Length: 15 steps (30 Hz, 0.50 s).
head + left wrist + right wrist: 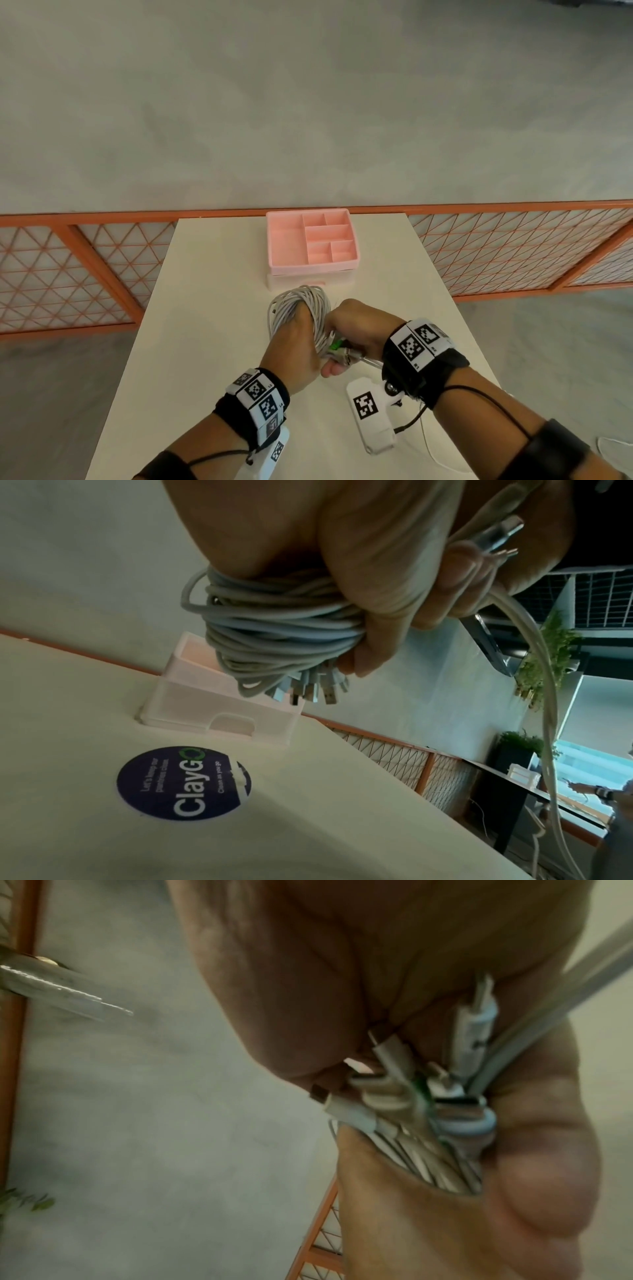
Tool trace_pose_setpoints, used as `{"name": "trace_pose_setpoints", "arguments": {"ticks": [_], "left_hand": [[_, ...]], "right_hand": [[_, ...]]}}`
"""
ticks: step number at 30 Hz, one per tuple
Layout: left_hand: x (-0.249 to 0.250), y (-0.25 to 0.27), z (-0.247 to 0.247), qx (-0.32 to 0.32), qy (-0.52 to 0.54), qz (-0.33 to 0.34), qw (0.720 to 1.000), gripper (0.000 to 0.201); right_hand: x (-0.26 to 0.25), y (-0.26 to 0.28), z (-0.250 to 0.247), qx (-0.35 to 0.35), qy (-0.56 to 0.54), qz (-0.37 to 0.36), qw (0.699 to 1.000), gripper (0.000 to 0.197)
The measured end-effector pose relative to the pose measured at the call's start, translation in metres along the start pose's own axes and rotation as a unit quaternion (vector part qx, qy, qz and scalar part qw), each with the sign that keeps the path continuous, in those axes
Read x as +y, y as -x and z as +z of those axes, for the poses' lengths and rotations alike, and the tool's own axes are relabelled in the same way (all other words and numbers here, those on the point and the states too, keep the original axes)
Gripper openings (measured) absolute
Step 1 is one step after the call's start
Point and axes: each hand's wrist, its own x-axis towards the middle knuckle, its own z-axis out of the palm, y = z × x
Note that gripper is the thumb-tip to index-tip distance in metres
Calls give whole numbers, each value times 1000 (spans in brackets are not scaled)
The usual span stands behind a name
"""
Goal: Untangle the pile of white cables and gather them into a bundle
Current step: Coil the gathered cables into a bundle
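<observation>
Above the table (212, 308), just in front of the pink tray (284, 240), the left hand (294, 346) holds the coiled white cables (301, 305), fingers (394, 610) curled tight around them. The right hand (356, 325) seems to pinch the bunched connector ends (404, 1085), though blur obscures its fingers.

Both forearms reach in from the lower edge of the head view and meet at centre frame. The left hand (298, 346) has its fingers (387, 620) curled tight around the cable coil (301, 308). The right hand (356, 329), just right of it and touching, closes over the connector ends (411, 1093). Both wrists wear black bands with printed markers.
</observation>
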Motion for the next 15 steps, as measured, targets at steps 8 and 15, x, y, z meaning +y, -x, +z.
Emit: {"name": "trace_pose_setpoints", "arguments": {"ticks": [8,15], "left_hand": [[-3,1,-14,-90,63,-67,992,48],[1,4,-24,-197,278,-183,922,41]], "right_hand": [[-8,9,-28,-29,176,-73,981,45],[-17,6,-62,-32,243,-182,952,25]]}}
